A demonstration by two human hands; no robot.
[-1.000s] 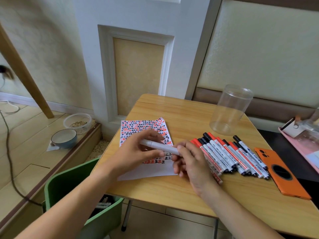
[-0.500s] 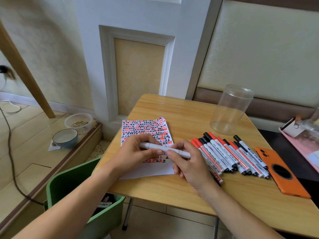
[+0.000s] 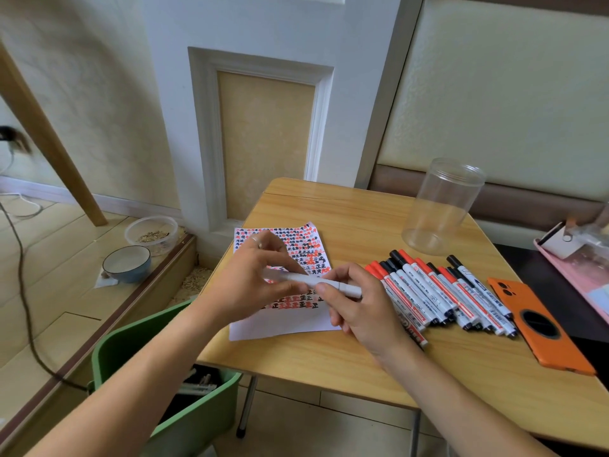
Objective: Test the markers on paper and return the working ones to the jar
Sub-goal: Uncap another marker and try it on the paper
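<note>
1. The room was bright with soft, even daylight; its source could not be told.
2. Shadows were faint; a weak one lay under the hands on the paper (image 3: 283, 324).
3. The left hand (image 3: 253, 278) was blurred by motion; the markers (image 3: 441, 291) stayed fairly sharp.
4. Wide-angle distortion bent the wall panels (image 3: 494, 94) toward the edges; the clear jar (image 3: 441, 206) carried pale highlights.

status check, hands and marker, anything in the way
Left hand and right hand both grip one white marker over the paper. Jar upright, no markers in it. Path to jar open; marker row beside it.
</note>
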